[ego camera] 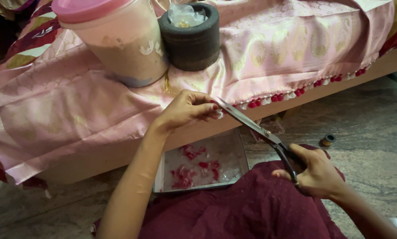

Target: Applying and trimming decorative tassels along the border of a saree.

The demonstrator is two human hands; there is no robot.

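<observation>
The left hand pinched the pink cloth's tassel edge taut while the right hand, closed around the scissors, needed its blades snug at the pinch.

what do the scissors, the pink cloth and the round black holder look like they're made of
Scissors: bare grey metal blades with a pivot screw and dark handles, probably plastic or painted.
Pink cloth: looks like silk or a silk-like weave, going by its sheen and woven gold motifs.
Round black holder: matte, rough and thick-walled, possibly stone or rubber; unclear.
</observation>
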